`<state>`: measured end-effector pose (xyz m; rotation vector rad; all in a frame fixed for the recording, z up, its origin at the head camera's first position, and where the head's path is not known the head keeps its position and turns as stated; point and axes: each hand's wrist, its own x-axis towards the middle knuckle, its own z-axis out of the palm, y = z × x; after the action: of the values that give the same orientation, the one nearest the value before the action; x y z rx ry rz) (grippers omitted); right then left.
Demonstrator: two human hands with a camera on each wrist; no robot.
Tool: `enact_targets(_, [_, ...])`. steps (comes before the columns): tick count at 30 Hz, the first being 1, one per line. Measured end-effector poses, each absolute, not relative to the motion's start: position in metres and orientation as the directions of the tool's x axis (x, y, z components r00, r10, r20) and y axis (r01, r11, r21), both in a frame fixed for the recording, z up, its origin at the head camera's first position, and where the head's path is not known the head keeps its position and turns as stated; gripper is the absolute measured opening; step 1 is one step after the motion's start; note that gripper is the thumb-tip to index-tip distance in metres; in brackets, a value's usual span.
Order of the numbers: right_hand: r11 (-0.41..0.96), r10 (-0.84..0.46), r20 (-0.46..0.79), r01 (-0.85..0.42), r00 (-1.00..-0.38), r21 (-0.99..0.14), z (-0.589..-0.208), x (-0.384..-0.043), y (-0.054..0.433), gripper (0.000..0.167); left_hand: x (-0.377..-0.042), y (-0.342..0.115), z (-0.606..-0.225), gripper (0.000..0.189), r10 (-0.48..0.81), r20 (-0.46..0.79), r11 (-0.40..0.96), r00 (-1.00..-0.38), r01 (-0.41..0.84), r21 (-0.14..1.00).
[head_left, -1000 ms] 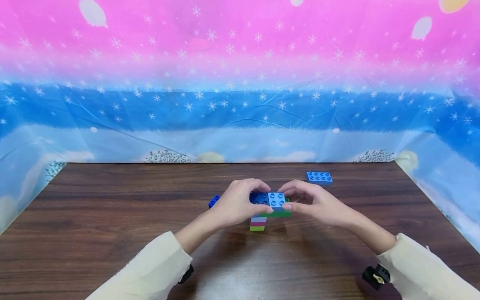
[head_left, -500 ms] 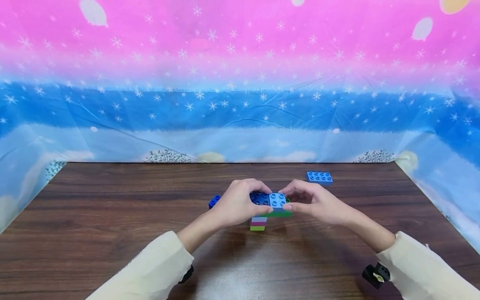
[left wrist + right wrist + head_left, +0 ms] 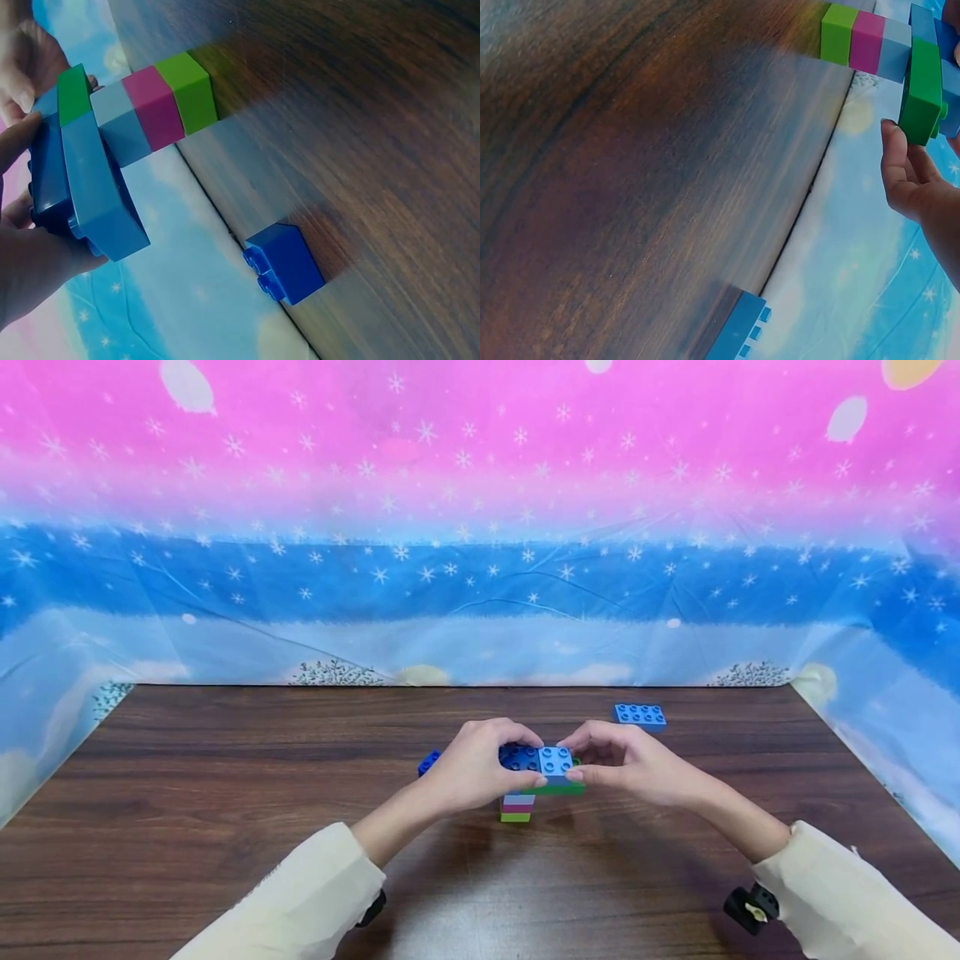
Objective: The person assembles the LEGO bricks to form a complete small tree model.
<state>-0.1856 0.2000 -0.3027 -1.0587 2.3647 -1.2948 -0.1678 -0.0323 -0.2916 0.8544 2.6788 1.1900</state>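
Past the left hand (image 3: 471,768) and right hand (image 3: 628,768), a snowflake-patterned cloth (image 3: 480,560), cut off at top and sides. Under both hands, the brown table (image 3: 225,777), near edge out of frame. Behind each of the hands, a cream sleeve (image 3: 300,889), cropped at the bottom. Hands both curled and partly closed: left gripping a dark blue block (image 3: 523,759), right pinching a light blue block (image 3: 555,762) beside it; far fingertips partly hidden. Between the hands, under those blocks, an upright stack (image 3: 516,808): green block (image 3: 922,90) toward the right hand, mid-blue block (image 3: 101,180) toward the left, then pale, pink and lime blocks downward. Impossible to tell whether right thumb also touches green. Beyond the right hand, a loose blue block (image 3: 640,716), cut off in the right wrist view. Just beyond the left hand, a small blue block (image 3: 429,763), partly hidden from the head view.
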Motion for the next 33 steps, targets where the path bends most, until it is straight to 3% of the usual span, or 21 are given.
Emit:
enact_targets(9, [0.353, -0.7, 0.113, -0.479, -0.705, -0.804, -0.303, -0.186, 0.2, 0.022, -0.171, -0.04, -0.287, 0.032, 0.567, 0.148, 0.522, -0.811, 0.491, 0.697])
enact_targets(33, [0.432, -0.667, 0.091, -0.483, -0.74, -0.762, -0.3, -0.184, 0.2, 0.024, -0.172, -0.087, -0.292, 0.033, 0.556, 0.142, 0.502, -0.819, 0.467, 0.727])
